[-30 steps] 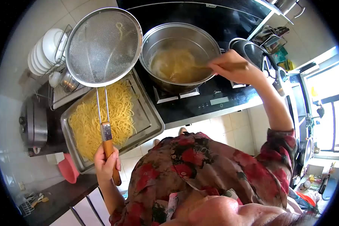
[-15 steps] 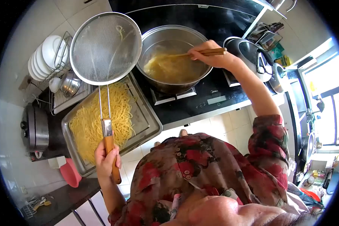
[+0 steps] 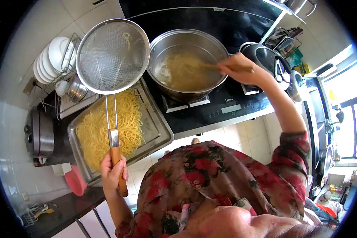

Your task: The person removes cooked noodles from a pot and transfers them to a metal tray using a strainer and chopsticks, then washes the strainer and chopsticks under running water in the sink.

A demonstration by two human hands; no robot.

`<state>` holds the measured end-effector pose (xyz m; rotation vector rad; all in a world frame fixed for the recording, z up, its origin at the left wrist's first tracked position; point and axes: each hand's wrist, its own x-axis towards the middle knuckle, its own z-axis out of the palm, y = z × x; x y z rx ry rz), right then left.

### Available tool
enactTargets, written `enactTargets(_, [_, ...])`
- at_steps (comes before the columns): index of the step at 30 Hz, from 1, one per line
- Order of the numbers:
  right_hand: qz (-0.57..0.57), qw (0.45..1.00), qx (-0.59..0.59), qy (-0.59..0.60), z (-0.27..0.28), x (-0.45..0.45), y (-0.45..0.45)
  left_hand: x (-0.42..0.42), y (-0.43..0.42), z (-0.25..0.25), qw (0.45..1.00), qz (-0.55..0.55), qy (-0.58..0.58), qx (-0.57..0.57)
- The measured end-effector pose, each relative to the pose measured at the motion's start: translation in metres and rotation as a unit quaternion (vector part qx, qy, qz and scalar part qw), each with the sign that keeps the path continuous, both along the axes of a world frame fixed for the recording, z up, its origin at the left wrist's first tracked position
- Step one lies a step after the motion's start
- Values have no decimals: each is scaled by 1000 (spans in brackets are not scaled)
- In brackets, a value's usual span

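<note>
Head view: left hand point(image 3: 114, 172) and right hand point(image 3: 242, 69) working at a stovetop point(image 3: 230, 109).
The left hand is gripping the wooden handle of a mesh strainer point(image 3: 111, 59), whose bowl is overlapping the pot's edge in view; contact is not discernible. The right hand is clasping blurred wooden chopsticks point(image 3: 208, 66), which are dipping into a metal pot point(image 3: 178, 41). Yellow noodles point(image 3: 125, 119) are lying in a metal tray point(image 3: 155, 127) left of the pot.

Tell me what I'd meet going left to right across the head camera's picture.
Plates → strainer → pot → right hand → window.
</note>
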<state>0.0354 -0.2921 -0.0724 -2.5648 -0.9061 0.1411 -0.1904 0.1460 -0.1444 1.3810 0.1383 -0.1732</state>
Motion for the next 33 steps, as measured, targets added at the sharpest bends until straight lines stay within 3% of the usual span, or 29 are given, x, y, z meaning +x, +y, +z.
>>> enactTargets(5, [79,995,54,24,13,-34,34,1,0,3,1000,0,2,3])
enactTargets(8, [23,999,31,-4,-27,15,30,4,1,3,1000,-17,-8,-2])
enactTargets(11, [-34,988,148,-13,-31,31,15,4,2,4,1000,-22,-6,-3])
enactTargets(13, [-55,993,98,-21,-28,24,-5,3,1,6,1000,-24,-3,0])
enactTargets(17, [-36,994,51,92,29,-25,0,2,-1,19,1000,-12,20,11])
enactTargets(18, [-50,985,101,133,30,-26,-6,4,-2,23,999,-20,20,22])
enactTargets(21, [-104,978,163,79,40,-34,-22,10,-5,39,997,-26,35,59])
enactTargets(26, [-45,977,207,-5,58,-32,-61,18,-6,50,994,-53,9,95])
enactTargets(29, [-78,956,282,-36,38,-5,-65,19,-10,52,993,-54,19,100])
enactTargets(32, [-220,911,345,45,-5,36,-53,18,-14,49,994,-59,14,92])
enactTargets(33, [-208,915,344,24,-23,55,-52,18,-15,48,994,-60,16,90])
